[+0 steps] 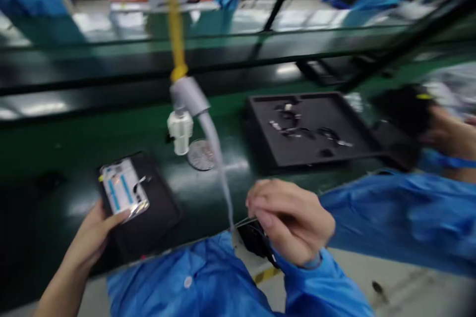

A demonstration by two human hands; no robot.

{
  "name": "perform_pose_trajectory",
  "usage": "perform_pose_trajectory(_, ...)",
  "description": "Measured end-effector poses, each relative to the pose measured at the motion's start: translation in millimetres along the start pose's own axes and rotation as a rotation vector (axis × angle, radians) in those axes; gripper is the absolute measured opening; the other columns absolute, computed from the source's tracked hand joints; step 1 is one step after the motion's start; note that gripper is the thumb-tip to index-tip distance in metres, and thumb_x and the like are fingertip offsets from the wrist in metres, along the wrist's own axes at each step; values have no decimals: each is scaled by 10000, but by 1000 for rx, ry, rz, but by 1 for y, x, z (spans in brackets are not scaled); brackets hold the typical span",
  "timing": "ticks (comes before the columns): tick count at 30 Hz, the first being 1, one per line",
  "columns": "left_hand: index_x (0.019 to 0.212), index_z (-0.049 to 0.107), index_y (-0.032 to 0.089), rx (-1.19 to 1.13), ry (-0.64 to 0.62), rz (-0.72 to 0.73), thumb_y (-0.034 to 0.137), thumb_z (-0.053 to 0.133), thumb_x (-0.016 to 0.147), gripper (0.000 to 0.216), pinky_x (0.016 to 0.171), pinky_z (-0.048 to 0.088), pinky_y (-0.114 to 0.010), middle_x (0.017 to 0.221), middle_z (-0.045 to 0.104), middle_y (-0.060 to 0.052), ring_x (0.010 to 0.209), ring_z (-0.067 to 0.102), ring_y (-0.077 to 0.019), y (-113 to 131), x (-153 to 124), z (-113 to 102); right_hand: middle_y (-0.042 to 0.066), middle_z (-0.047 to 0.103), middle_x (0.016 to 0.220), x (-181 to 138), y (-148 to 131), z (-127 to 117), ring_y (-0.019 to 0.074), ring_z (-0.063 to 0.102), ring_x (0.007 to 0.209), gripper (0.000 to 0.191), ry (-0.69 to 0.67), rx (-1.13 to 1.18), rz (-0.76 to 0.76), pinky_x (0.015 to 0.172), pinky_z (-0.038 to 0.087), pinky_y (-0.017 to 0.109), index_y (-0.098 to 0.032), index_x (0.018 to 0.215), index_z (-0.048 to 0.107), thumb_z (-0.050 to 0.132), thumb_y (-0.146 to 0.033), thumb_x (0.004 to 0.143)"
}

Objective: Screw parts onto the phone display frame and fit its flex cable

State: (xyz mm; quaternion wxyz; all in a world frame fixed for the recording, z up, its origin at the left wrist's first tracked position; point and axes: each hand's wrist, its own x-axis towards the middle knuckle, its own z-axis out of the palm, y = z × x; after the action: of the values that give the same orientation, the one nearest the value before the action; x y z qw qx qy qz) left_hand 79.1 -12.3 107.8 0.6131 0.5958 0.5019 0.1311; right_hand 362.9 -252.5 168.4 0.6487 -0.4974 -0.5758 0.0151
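My left hand grips the left edge of a flat black panel, with its thumb on top. On that panel is a silver, battery-like part with blue strips and a short dark cable at its right side. In front of my body, over the bench's front edge, my right hand is closed, thumb and fingertips pinched together. Whatever may be between those fingertips is too small and blurred to make out. A hanging air nozzle with a white fitting and a pale hose is between the two hands.
A black foam tray holding several small cable parts stands right of the middle. Beside the nozzle lies a round metal mesh disc. At the right a co-worker's hand holds a dark object. A yellow hose hangs overhead.
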Motion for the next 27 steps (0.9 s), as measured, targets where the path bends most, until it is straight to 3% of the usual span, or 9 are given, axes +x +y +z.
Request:
perform_pose_trajectory(2, 1438, 629, 299, -154, 33, -59, 440, 991, 740, 798, 1262, 549, -517, 1475, 740, -42, 1395, 695, -323, -25, 5, -9, 57, 726, 855, -10, -3, 26, 186, 677, 715, 418, -186, 34, 60, 637, 581, 337, -150, 1281, 760, 649, -2, 905)
perform_pose_trajectory(5, 1635, 455, 279, -190, -11, -39, 418, 977, 756, 1033, 1100, 651, -454, 1444, 754, -121, 1277, 764, -309, -37, 28, -10, 104, 747, 979, -28, 5, 72, 191, 709, 813, 368, -415, 4, 167, 674, 606, 320, -123, 1305, 725, 678, -24, 954)
perform_pose_trajectory(7, 1731, 312, 315, -3, -5, -1, 465, 928, 816, 1112, 940, 682, -421, 1308, 810, -113, 1128, 813, -308, -37, 38, -11, 135, 742, 1069, -42, 21, 100, 202, 715, 884, 334, -507, -62, 243, 722, 629, 334, -112, 1334, 711, 674, -69, 1005)
perform_pose_trajectory(10, 1753, 303, 283, 443, 68, 72, 571, 847, 881, 1067, 755, 599, -368, 975, 837, -46, 877, 808, -299, -35, 36, -15, 156, 730, 1145, -55, 51, 128, 226, 717, 962, 286, -612, -255, 287, 795, 656, 378, -108, 1337, 726, 635, -133, 1067)
perform_pose_trajectory(12, 1740, 344, 233, 642, 95, 109, 612, 782, 929, 996, 670, 502, -345, 801, 775, 3, 734, 746, -266, -37, 32, -18, 148, 727, 1114, -55, 67, 139, 233, 711, 959, 276, -647, -366, 256, 803, 653, 389, -93, 1321, 743, 617, -131, 1078)
perform_pose_trajectory(14, 1730, 363, 203, 718, 109, 151, 599, 731, 974, 929, 640, 439, -336, 754, 729, 24, 681, 693, -234, -42, 31, -18, 137, 722, 1069, -50, 77, 147, 233, 700, 932, 268, -669, -435, 204, 783, 640, 386, -73, 1295, 761, 619, -119, 1073)
perform_pose_trajectory(19, 1718, 392, 204, 721, 128, 198, 558, 724, 982, 882, 624, 416, -322, 768, 700, 29, 670, 664, -204, -54, 36, -11, 118, 722, 1036, -40, 88, 163, 230, 684, 902, 263, -763, -554, 141, 733, 608, 374, -68, 1280, 775, 625, -139, 1077)
perform_pose_trajectory(27, 1717, 381, 190, 743, 115, 261, 537, 679, 998, 852, 620, 404, -329, 760, 690, 29, 633, 649, -202, -62, 37, -9, 126, 718, 1050, -42, 86, 168, 235, 683, 925, 336, -824, -638, 146, 762, 630, 377, -42, 1391, 695, 581, -108, 1082)
